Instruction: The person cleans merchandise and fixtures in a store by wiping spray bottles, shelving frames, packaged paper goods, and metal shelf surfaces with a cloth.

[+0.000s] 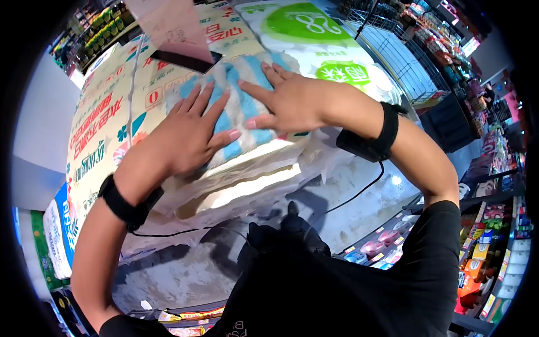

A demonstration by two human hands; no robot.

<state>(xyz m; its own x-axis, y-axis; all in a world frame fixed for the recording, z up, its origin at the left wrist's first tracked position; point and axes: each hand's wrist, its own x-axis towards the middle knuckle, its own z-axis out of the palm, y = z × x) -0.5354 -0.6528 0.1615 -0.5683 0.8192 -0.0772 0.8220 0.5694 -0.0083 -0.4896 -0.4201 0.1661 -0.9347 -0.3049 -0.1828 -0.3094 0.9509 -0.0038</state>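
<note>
A blue and white striped fluffy cloth (233,92) lies on top of large plastic-wrapped packs (106,112) with red and green print. My left hand (182,132) rests flat on the cloth's left part, its fingers spread. On the right part of the cloth lies my right hand (286,101), palm down with its fingers apart. The two thumbs point toward each other, with a small gap between them. Both wrists wear black straps with cables. Just beyond the cloth lies a dark flat object (188,60) at the foot of a pinkish translucent sign (168,25).
A white and green pack (303,28) forms the back right of the stack. Store shelves with goods (477,264) stand at the right. A wire cage (393,50) is at the upper right. Grey floor (359,196) shows below the stack's front edge.
</note>
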